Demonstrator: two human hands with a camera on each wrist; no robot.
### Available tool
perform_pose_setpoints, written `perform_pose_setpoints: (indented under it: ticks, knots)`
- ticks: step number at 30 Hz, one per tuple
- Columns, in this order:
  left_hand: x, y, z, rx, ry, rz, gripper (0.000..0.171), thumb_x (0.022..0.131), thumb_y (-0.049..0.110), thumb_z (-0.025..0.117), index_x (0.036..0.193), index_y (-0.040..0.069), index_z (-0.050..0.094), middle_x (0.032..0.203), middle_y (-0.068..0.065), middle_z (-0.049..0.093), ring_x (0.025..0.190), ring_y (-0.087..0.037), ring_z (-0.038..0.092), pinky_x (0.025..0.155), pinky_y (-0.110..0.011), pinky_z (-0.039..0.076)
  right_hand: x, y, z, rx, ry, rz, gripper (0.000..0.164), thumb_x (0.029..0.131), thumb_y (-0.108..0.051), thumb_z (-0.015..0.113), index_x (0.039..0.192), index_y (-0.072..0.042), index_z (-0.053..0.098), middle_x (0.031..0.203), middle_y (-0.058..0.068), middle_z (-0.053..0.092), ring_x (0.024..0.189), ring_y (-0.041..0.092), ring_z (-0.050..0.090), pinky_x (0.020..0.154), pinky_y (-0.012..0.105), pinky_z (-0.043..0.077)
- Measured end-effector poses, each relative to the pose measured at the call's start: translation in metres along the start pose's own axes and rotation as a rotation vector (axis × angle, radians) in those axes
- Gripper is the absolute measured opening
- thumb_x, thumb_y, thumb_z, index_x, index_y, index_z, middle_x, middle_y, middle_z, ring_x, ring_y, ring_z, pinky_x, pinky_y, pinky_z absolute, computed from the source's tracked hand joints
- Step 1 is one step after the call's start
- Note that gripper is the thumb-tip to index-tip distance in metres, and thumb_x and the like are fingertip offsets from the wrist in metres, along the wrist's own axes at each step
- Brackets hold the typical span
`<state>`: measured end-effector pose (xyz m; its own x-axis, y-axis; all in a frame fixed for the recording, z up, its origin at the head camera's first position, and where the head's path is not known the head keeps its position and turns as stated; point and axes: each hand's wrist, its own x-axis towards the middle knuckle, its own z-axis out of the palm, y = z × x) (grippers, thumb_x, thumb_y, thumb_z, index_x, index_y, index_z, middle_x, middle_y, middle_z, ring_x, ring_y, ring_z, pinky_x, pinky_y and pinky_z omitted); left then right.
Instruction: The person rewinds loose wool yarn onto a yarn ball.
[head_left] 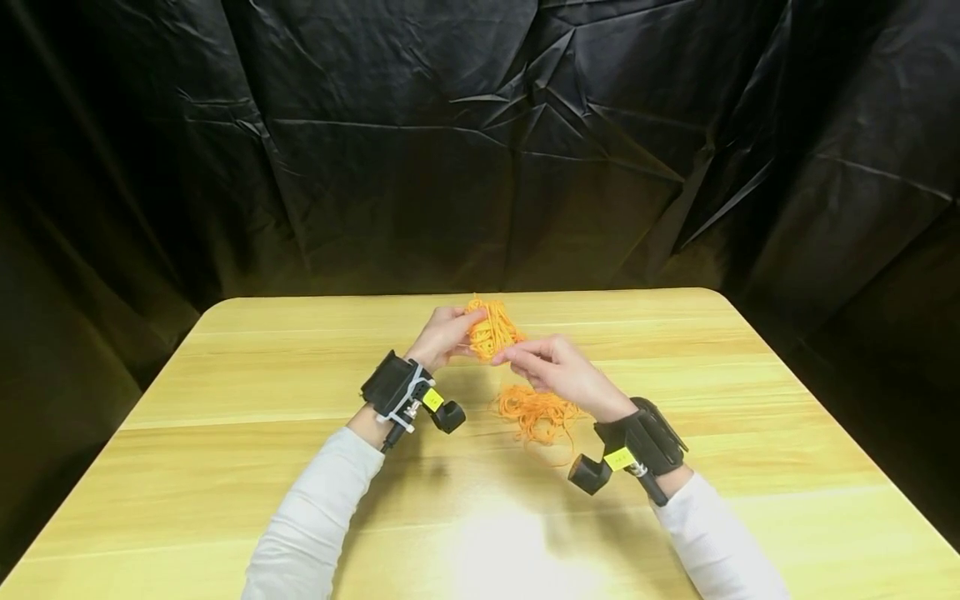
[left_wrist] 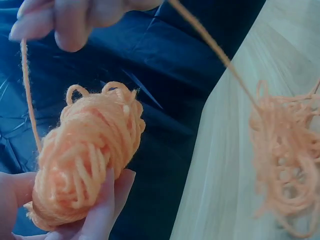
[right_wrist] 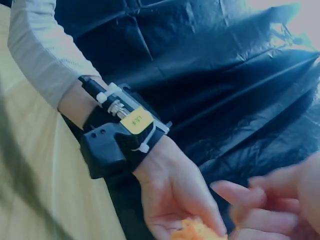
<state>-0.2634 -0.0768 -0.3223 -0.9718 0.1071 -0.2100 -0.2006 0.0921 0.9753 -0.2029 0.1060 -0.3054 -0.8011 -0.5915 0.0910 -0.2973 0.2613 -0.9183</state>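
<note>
Left hand (head_left: 444, 336): fingers curled around the orange yarn ball (left_wrist: 90, 150); right hand (head_left: 564, 375): fingers pinching the strand (left_wrist: 29, 95); loose yarn pile (head_left: 536, 408) lies below on the counter (head_left: 262, 392)

We see long, white, creased cloth on the left sleeve (head_left: 313, 517) and right sleeve (head_left: 722, 537). We find a wide black left strap (head_left: 386, 383) and right strap (head_left: 651, 437), each bearing a stubby black camera (head_left: 588, 474) and a yellow label (head_left: 619, 458). On the left strap we also notice white plastic ties (right_wrist: 144, 148), a silver screw (right_wrist: 117, 108) and small, blurred label markings.
</note>
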Motion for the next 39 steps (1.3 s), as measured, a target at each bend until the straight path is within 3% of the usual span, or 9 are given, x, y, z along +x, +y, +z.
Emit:
perform_pose_setpoints:
  ticks: [6, 11, 15, 22, 26, 31, 39]
  knots:
    - [-0.001, 0.007, 0.0, -0.017, 0.013, 0.018, 0.032, 0.09, 0.023, 0.052, 0.105, -0.005, 0.056, 0.071, -0.002, 0.056, 0.06, -0.01, 0.057, 0.067, -0.029, 0.053, -0.001, 0.02, 0.006, 0.05, -0.243, -0.039, 0.026, 0.094, -0.013, 0.044, 0.106, 0.002, 0.062, 0.071, 0.018, 0.049, 0.063, 0.017, 0.046, 0.058, 0.023, 0.042]
    - [-0.002, 0.01, 0.0, -0.028, 0.011, 0.012, 0.036, 0.091, 0.025, 0.05, 0.111, -0.005, 0.055, 0.082, -0.008, 0.061, 0.063, -0.01, 0.06, 0.08, -0.038, 0.05, 0.003, 0.042, 0.01, 0.153, -0.321, 0.006, 0.028, 0.094, -0.011, 0.043, 0.107, 0.008, 0.058, 0.073, 0.016, 0.051, 0.065, 0.011, 0.049, 0.062, 0.025, 0.045]
    - [-0.003, 0.011, -0.001, -0.044, 0.003, 0.003, 0.037, 0.092, 0.026, 0.048, 0.112, -0.005, 0.054, 0.089, -0.011, 0.062, 0.064, -0.011, 0.06, 0.077, -0.036, 0.051, 0.011, 0.061, 0.009, 0.232, -0.333, 0.075, 0.032, 0.094, -0.01, 0.042, 0.11, 0.015, 0.053, 0.075, 0.008, 0.053, 0.066, 0.008, 0.049, 0.062, 0.024, 0.043]
    - [-0.007, 0.011, 0.001, -0.035, -0.04, 0.001, 0.039, 0.092, 0.028, 0.046, 0.111, -0.004, 0.056, 0.082, -0.005, 0.061, 0.067, -0.011, 0.06, 0.077, -0.036, 0.051, 0.026, 0.083, 0.001, 0.334, -0.203, 0.221, 0.037, 0.094, -0.014, 0.041, 0.112, 0.018, 0.048, 0.072, 0.001, 0.051, 0.063, 0.005, 0.046, 0.058, 0.016, 0.04]
    - [-0.009, 0.009, 0.002, 0.003, -0.053, 0.003, 0.039, 0.091, 0.03, 0.048, 0.107, -0.005, 0.058, 0.075, -0.003, 0.06, 0.064, -0.011, 0.059, 0.072, -0.034, 0.052, 0.036, 0.085, -0.001, 0.468, -0.129, 0.271, 0.027, 0.094, -0.012, 0.039, 0.1, 0.012, 0.051, 0.068, -0.002, 0.049, 0.058, 0.003, 0.045, 0.054, 0.014, 0.038]
    - [-0.01, 0.007, 0.003, 0.023, -0.09, -0.006, 0.04, 0.09, 0.03, 0.05, 0.105, -0.006, 0.058, 0.072, -0.002, 0.059, 0.063, -0.011, 0.058, 0.072, -0.033, 0.052, 0.045, 0.078, -0.007, 0.569, -0.053, 0.285, 0.024, 0.095, -0.009, 0.034, 0.082, -0.008, 0.054, 0.066, -0.004, 0.051, 0.055, 0.003, 0.046, 0.055, 0.015, 0.04]
    - [-0.009, 0.004, 0.003, 0.056, -0.152, -0.008, 0.039, 0.09, 0.028, 0.052, 0.107, -0.006, 0.058, 0.069, -0.001, 0.06, 0.058, -0.009, 0.058, 0.056, -0.022, 0.051, 0.056, 0.058, -0.017, 0.569, 0.088, 0.29, 0.03, 0.096, -0.012, 0.033, 0.076, -0.011, 0.057, 0.057, -0.007, 0.052, 0.051, 0.002, 0.049, 0.052, 0.015, 0.043]
